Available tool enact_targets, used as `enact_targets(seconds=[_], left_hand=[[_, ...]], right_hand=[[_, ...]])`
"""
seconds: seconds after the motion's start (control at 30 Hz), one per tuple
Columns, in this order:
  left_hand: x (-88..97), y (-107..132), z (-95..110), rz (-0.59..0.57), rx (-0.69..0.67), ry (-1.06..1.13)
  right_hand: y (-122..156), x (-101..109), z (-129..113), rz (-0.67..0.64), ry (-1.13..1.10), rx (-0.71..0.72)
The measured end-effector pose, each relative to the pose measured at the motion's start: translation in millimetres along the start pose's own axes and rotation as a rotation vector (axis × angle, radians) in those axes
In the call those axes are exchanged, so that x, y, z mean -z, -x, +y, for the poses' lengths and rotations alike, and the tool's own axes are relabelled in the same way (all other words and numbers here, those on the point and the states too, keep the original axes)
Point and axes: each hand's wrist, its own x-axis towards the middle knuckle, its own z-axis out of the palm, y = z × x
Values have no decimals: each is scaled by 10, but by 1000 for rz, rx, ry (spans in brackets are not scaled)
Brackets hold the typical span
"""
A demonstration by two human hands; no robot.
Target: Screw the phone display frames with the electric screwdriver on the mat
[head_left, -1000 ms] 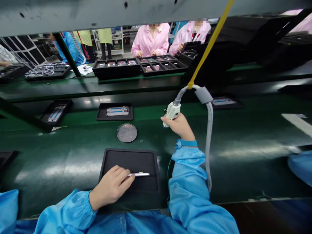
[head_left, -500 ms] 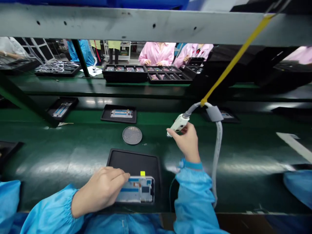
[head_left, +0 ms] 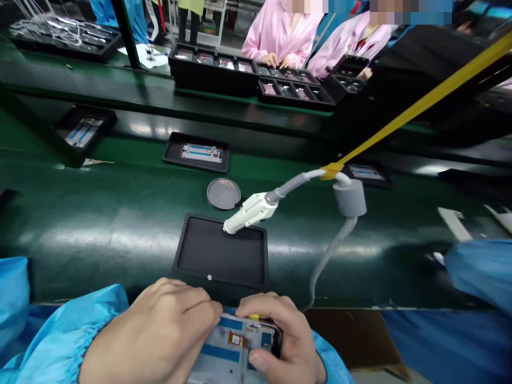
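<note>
Shifted to six o'clock, green bench (head_left: 104, 218) and co-workers (head_left: 276, 34) beyond, phone frame (head_left: 224, 341) points lengthwise to three, my left hand (head_left: 156, 330) and right hand (head_left: 294, 336) gripping it.

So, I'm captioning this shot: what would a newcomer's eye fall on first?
Probably the white tool mid-view, its grey cable tied to a bright yellow strap that slants up to the upper right. Next, in the near foreground, the left hand and right hand hold a phone-like frame with blue strips. Beyond the bench, people in pink would likely stand out too.
</note>
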Motion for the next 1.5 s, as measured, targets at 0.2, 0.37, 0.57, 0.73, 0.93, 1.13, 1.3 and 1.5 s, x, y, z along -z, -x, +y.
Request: enact_targets(seconds=[0.2,0.37,0.57,0.73,0.93,1.13,1.3,1.5], left_hand=[[-4,46,-37,3,2,-28],[9,42,-71,-14,3,-19],[15,40,-95,-13,0,-20],[50,31,-80,-94,57,31],[56,54,-72,-149,93,63],[47,70,-72,-146,84,56],[49,50,-57,-150,82,42],[61,46,-38,-159,72,41]], right_hand=[[14,-65,43,-52,-36,-64],[5,-122,139,-129,-217,-145],[-15,-145,166,-157,-244,-151],[-44,-169,197,-131,-225,-98],[-18,-148,188,-144,-202,-117],[-82,-151,122,-74,-173,-39],[-179,-204,157,-99,-307,95],[-176,-244,167,-60,-310,141]])
